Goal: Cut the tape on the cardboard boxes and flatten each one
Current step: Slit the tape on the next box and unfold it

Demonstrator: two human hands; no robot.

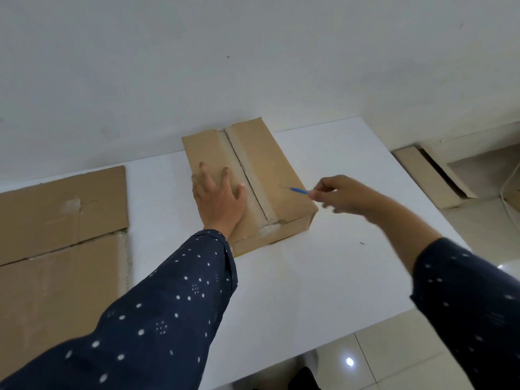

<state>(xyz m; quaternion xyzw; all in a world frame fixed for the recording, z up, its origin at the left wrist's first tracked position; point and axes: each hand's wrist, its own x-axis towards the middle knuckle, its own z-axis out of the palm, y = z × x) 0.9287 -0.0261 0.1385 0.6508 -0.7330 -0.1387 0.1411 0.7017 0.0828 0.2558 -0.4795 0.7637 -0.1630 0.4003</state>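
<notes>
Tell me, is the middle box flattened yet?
Not flattened: the box shows a standing side wall, with its top flaps lying closed under the left hand.

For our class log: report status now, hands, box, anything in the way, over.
Left hand flat on cardboard box. Right hand pinches blue cutter above box's right side. Top tape looks slit. Nothing in the way.

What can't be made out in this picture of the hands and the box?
All in the head view:
- The blue tool: small and motion-blurred, so its blade or tip is unclear.
- The right hand holding it: blurred, grip indistinct.
- The box: the left hand covers part of its top.
- The flat cardboard: cut off by the left edge.
- The cardboard on the floor: partly behind the table.
</notes>
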